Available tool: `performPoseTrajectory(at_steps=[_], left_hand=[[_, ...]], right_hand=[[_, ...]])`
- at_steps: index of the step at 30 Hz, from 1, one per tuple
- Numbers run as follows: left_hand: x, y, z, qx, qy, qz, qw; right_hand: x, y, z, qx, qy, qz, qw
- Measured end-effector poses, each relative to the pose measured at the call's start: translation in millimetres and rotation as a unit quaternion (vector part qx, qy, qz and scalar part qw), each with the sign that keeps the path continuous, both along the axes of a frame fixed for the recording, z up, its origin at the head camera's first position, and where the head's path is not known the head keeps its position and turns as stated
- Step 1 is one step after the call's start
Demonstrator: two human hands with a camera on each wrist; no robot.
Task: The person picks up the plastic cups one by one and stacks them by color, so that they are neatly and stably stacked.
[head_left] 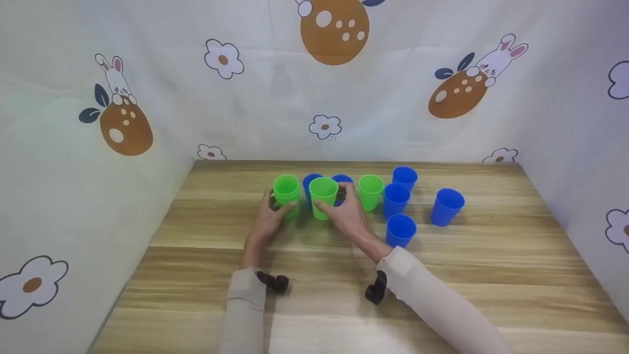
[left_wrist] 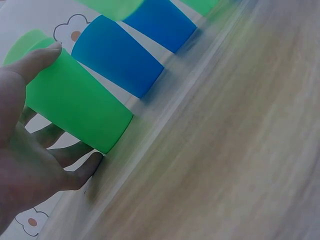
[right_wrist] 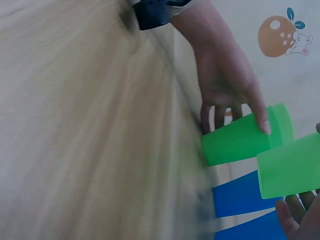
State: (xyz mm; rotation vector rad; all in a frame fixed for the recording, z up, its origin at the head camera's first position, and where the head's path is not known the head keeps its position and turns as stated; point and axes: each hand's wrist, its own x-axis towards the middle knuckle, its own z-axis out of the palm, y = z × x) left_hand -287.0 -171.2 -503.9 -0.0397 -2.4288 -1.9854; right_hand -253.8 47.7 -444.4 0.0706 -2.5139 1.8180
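My left hand (head_left: 268, 219) grips a stack of nested green cups (left_wrist: 75, 100) standing on the table, thumb near the upper rim and fingers around the far side. In my right hand (head_left: 349, 211) is another green cup (head_left: 323, 199), held upright; the right wrist view shows its base (right_wrist: 267, 175) raised off the table, close beside the stack. Behind the two hands stand two blue cups (left_wrist: 117, 57), partly hidden by the held cup and the right hand. A third green cup (head_left: 371, 192) stands just right of the right hand.
Several more blue cups stand to the right: a back one (head_left: 404, 176), a middle one (head_left: 396, 201), a front one (head_left: 400, 231) near the right forearm, and one farther right (head_left: 447, 207). A patterned cloth (head_left: 265, 98) encloses the wooden table (head_left: 196, 275) at the back and sides.
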Motion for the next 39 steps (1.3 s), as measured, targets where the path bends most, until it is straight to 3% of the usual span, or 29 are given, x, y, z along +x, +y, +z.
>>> performPoseTrajectory(at_steps=[9,21,26,32,39], left_hand=[[2.0,-1.7,1.1,0.003,-0.009,-0.008,0.9999],[-1.2,-2.1,-2.7,0.017,0.018,-0.01,0.9996],[-1.4,-1.4,-2.1,0.022,0.011,-0.008,0.9997],[0.0,-0.5,0.7,0.027,-0.004,0.0,0.9996],[-0.8,-1.8,0.4,0.043,0.0,-0.022,0.9988]], right_hand=[[-14.5,-4,37.3,-0.009,0.049,0.029,0.9984],[-28.5,-26,71.8,-0.023,0.048,0.073,0.9959],[-32.0,-38,74.1,-0.043,0.049,0.097,0.9931],[-32.9,-52,64.3,-0.055,0.05,0.116,0.9905],[-35.6,-60,52.2,-0.053,0.054,0.111,0.991]])
